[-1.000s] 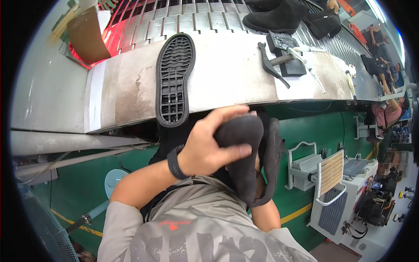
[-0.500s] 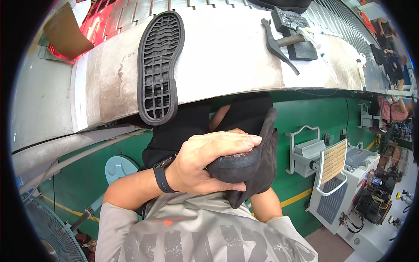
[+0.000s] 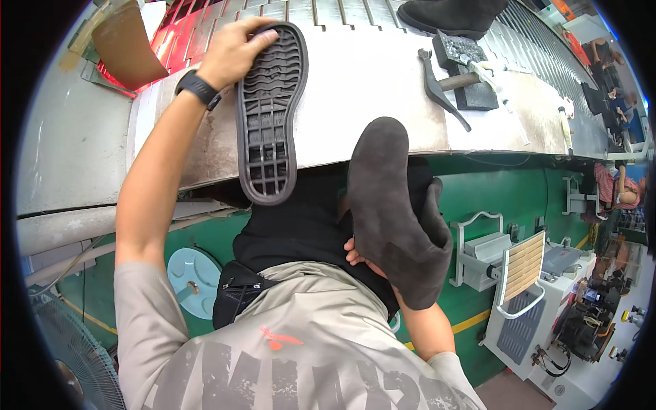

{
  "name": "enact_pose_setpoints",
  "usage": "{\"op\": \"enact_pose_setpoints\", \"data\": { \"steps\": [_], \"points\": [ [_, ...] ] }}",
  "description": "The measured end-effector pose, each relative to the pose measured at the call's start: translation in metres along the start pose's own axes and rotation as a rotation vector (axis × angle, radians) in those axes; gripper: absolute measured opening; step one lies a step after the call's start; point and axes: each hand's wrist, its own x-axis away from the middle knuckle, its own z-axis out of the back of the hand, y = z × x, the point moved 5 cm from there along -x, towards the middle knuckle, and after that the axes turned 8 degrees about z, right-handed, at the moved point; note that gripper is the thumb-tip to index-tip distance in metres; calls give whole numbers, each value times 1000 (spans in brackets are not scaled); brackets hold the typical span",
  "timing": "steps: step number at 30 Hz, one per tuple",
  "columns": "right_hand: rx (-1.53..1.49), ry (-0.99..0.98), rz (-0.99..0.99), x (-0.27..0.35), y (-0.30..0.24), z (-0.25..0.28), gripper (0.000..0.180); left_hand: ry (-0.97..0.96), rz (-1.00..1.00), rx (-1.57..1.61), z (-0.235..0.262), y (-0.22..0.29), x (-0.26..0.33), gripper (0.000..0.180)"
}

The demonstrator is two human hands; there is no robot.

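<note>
Two hands are busy here, each with a different part of a shoe. The left hand (image 3: pixel 236 51) reaches forward over the grey workbench (image 3: pixel 362 89) and closes around the far end of a black rubber sole (image 3: pixel 268 116); the fingers curl over its edge and the thumb side is under it. The sole shows its tread side up (a grid pattern near the heel, wavy ridges near the toe) and lies lengthwise on the bench, with its near end passing over the front edge of the bench. A black wristband (image 3: pixel 198 89) sits on the left wrist.

The right hand (image 3: pixel 362 258) is low, close to the body, and holds a dark grey suede boot upper (image 3: pixel 396 212) from below. Only some fingers are visible under the boot, so how tightly they grip cannot be told. The boot points with its toe up toward the bench and its opening is down, near the person's waist.

On the bench to the right lie a hammer (image 3: pixel 471 78) across a dark block (image 3: pixel 471 72) and a black curved tool (image 3: pixel 441 85) just beside them. Another dark boot (image 3: pixel 451 15) stands at the far edge. A fan (image 3: pixel 75 355) is at the lower left.
</note>
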Motion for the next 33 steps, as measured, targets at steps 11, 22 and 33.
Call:
{"op": "enact_pose_setpoints", "data": {
  "steps": [11, 22, 33],
  "points": [
    [-192, -150, -45, -22, 28, 6, 69, -273, 595, 1281, 1, 68, 199, 45],
    [117, 201, 164, -19, 21, -18, 73, -323, 375, 1734, -37, 53, 228, 70],
    [19, 356, 250, -25, 19, -57, 95, -350, 449, 1669, -5, 47, 228, 105]
  ]
}}
